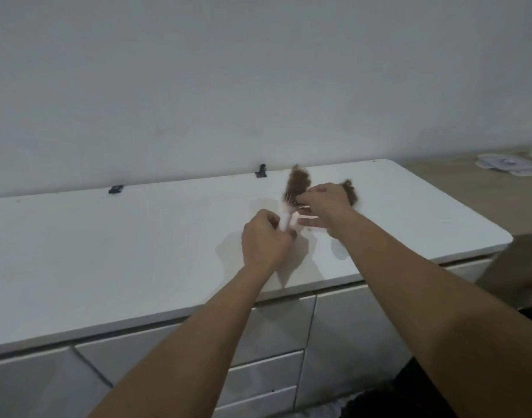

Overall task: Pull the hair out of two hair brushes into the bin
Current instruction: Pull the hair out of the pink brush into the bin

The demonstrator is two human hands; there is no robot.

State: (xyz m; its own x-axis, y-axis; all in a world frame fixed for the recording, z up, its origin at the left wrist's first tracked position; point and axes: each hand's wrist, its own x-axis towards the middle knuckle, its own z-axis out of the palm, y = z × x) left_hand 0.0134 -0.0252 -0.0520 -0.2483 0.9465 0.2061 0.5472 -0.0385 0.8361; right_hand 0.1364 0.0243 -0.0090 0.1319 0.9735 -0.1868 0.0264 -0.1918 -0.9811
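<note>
Brown hair [299,181] clogs the bristles of a white brush [287,211] held above the white table [108,251]. The left hand [263,241] has its grip closed around the brush handle. The right hand [326,203] pinches strands at the bristles, a second brown tuft [350,191] just behind its knuckles.

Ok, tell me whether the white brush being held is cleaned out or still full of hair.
Still full: brown hair covers the white hairbrush head, gripped by the left hand.
</note>
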